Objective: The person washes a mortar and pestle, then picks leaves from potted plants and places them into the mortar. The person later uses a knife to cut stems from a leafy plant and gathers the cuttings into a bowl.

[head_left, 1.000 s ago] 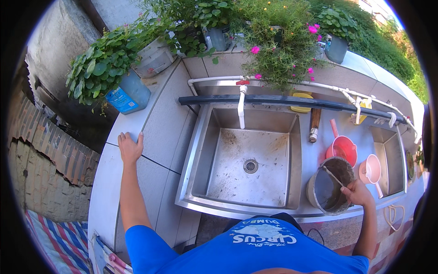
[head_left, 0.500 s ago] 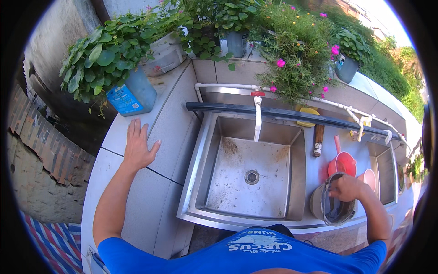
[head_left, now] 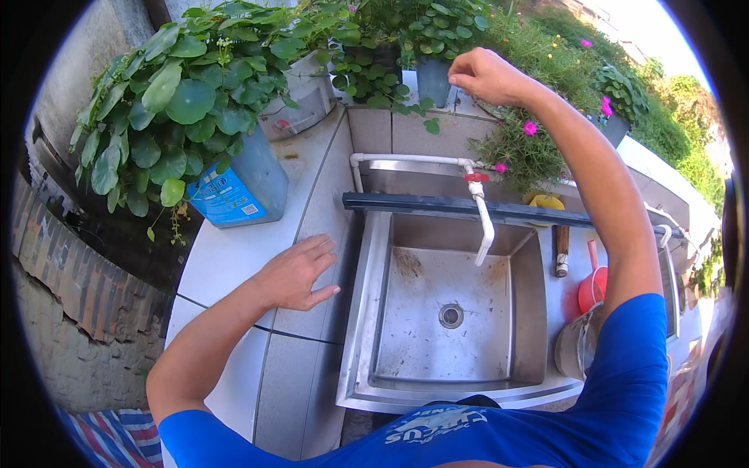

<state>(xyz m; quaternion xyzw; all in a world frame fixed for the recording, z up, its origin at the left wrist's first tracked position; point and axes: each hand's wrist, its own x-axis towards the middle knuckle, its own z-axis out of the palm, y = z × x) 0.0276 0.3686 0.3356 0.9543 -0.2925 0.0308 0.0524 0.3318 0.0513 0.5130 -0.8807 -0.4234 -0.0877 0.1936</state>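
right grip (head_left: 490, 76) hung by a plant pot (head_left: 431, 82);
the pot looked blue-grey, leafy; right grip curled, its hold unclear; left grip (head_left: 299, 274) loosely spread near grey tiles (head_left: 292, 366)

The sink (head_left: 425, 343) is shiny metal, the tap (head_left: 484, 226) plastic.

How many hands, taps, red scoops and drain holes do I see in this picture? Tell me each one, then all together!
Hands: 2, left hand and right hand
Tap in view: 1
Red scoop, partly hidden: 1
Drain hole: 1
Total: 5
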